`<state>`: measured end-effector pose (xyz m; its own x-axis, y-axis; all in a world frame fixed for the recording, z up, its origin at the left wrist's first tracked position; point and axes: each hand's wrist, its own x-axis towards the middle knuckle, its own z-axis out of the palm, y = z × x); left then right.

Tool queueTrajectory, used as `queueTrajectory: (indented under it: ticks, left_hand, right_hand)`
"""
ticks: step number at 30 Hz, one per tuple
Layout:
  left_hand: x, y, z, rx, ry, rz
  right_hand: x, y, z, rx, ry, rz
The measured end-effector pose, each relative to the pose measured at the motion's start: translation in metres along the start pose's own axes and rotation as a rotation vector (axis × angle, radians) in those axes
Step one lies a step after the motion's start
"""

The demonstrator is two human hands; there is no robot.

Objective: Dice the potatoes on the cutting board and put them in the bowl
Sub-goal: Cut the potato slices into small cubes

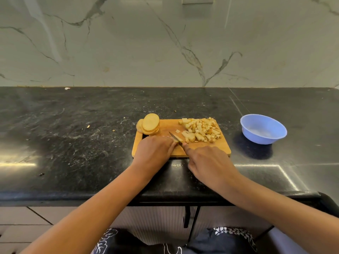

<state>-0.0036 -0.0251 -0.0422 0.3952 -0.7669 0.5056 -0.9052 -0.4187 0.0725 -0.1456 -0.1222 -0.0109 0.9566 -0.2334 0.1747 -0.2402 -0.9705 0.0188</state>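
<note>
A: What sits on the black worktop (73, 136)?
B: A wooden cutting board (205, 150). At its far left corner, a stack of round potato slices (150, 124). Next, the left hand (154, 149), its grip curled down on a potato piece (176, 141) against the knife (174, 137) blade.
A: And rightward?
B: The right hand (209, 162), grip clamped round the knife handle; diced potato (201, 130) heaped beyond; a blue bowl (263, 128) stands apart, right of the board.
</note>
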Motion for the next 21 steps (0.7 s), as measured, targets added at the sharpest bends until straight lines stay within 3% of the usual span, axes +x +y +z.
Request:
queueTrajectory:
  ticks: [12,17,21]
  left_hand:
    - [-0.008,-0.002,-0.007,-0.066,-0.082,-0.039]
    - [-0.017,-0.008,-0.016,-0.152,-0.293,-0.028]
    - [-0.019,-0.009,-0.018,-0.151,-0.304,-0.042]
  right_hand:
    - [-0.011,0.003,0.003,-0.176,0.019,0.002]
    - [-0.002,0.014,0.003,-0.025,0.055,0.057]
    - [-0.008,0.013,-0.012,0.108,0.129,0.046]
